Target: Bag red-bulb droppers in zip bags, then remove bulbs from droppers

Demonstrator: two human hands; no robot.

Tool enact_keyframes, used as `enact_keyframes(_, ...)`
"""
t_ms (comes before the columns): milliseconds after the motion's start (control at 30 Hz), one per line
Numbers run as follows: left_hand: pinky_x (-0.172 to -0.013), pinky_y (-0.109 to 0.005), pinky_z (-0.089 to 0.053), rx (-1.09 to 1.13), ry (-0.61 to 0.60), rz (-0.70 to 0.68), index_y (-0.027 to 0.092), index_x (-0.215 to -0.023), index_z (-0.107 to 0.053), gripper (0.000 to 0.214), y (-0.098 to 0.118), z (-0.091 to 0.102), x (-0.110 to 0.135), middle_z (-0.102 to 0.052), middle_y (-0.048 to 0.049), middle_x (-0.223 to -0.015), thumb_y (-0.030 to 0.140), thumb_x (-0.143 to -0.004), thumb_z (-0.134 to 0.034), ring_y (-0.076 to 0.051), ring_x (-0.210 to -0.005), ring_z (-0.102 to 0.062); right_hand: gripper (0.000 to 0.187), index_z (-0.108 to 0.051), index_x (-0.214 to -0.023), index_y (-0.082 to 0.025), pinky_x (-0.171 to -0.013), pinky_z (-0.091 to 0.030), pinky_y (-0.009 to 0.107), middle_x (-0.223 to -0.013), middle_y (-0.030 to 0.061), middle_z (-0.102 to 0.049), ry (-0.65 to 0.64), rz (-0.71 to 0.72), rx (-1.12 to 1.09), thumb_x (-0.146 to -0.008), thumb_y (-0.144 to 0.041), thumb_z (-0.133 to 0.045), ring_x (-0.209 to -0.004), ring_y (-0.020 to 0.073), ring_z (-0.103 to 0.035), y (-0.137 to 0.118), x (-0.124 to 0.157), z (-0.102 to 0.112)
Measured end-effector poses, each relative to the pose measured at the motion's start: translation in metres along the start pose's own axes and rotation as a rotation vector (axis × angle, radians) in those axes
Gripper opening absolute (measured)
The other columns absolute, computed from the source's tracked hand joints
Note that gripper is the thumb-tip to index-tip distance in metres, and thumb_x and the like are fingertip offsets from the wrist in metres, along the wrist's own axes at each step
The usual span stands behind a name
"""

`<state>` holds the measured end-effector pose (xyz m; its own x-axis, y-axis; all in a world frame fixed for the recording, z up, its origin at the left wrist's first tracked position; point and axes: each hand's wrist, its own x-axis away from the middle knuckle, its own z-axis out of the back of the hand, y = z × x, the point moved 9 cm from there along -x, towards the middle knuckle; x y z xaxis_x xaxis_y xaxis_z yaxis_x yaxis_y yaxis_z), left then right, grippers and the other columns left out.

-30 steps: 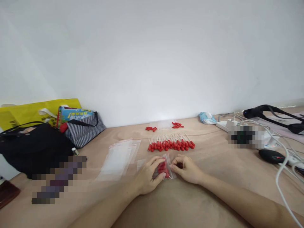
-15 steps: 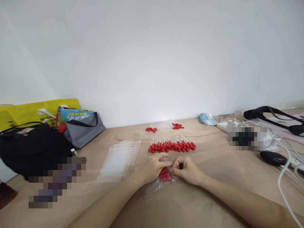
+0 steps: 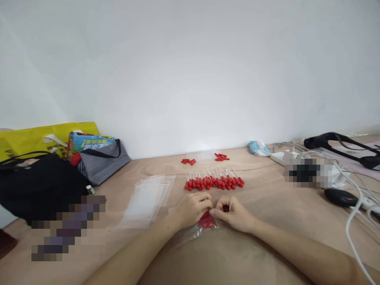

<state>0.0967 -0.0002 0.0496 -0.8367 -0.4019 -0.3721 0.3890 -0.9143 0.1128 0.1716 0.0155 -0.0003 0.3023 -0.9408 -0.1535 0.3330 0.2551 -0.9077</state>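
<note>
A clear plastic bag (image 3: 192,233) with red pieces (image 3: 207,221) inside lies on the table close to me. My left hand (image 3: 194,208) is closed over the bag's upper left part, its fingers bent and covering some of the contents. From the other side my right hand (image 3: 234,214) pinches at the bag's right edge with thumb and forefinger, the other fingers curled. Just beyond both hands, a row of thin pale sticks with red tips (image 3: 213,182) points toward me. Flat clear zip bags (image 3: 145,200) lie overlapping left of my left hand.
Farther back lie small red pieces (image 3: 188,161) and more red pieces (image 3: 222,157) beside a clear sheet. A black bag (image 3: 44,186) and striped bag (image 3: 103,160) stand left. At right are a blue mask (image 3: 259,148), a power strip (image 3: 277,157), cables and a black device (image 3: 341,197).
The fingers of my left hand have drawn together and curled down onto the bag. My right hand keeps its pinch, nearly in place. The view has shifted slightly.
</note>
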Motion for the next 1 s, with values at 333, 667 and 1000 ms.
enact_keyframes(333, -0.068, -0.024, -0.044, 0.066, 0.085, 0.033, 0.017, -0.072, -0.056, 0.024, -0.002, 0.004, 0.008, -0.059, -0.0041, -0.077, 0.016, -0.084, -0.036, -0.013, -0.071, -0.055, 0.011, -0.058, -0.075, -0.02, -0.065, -0.034, 0.028, -0.069, 0.0018, -0.053, 0.004, 0.624, 0.553, -0.08, -0.018, -0.048, -0.068, 0.0134, -0.046, -0.049, 0.021, 0.001)
enact_keyframes(667, -0.069, -0.024, -0.044, 0.066, 0.116, 0.014, 0.016, -0.072, -0.057, 0.022, -0.001, 0.006, 0.008, -0.06, -0.0042, -0.077, 0.014, -0.084, -0.038, -0.013, -0.072, -0.055, 0.006, -0.055, -0.07, -0.019, -0.063, -0.032, 0.027, -0.067, 0.0007, -0.054, 0.099, 0.661, 0.629, -0.075, -0.019, -0.053, -0.068, 0.0133, -0.043, -0.052, 0.023, 0.002)
enact_keyframes(1000, -0.066, -0.021, -0.044, 0.033, 0.164, -0.072, 0.016, -0.084, -0.061, 0.023, 0.005, 0.01, 0.007, -0.06, -0.0053, -0.084, 0.014, -0.085, -0.038, -0.012, -0.073, -0.056, 0.007, -0.061, -0.078, -0.021, -0.062, -0.032, 0.026, -0.069, 0.0013, -0.053, 0.092, 0.718, 0.611, -0.078, -0.021, -0.054, -0.068, 0.013, -0.043, -0.053, 0.025, 0.0)
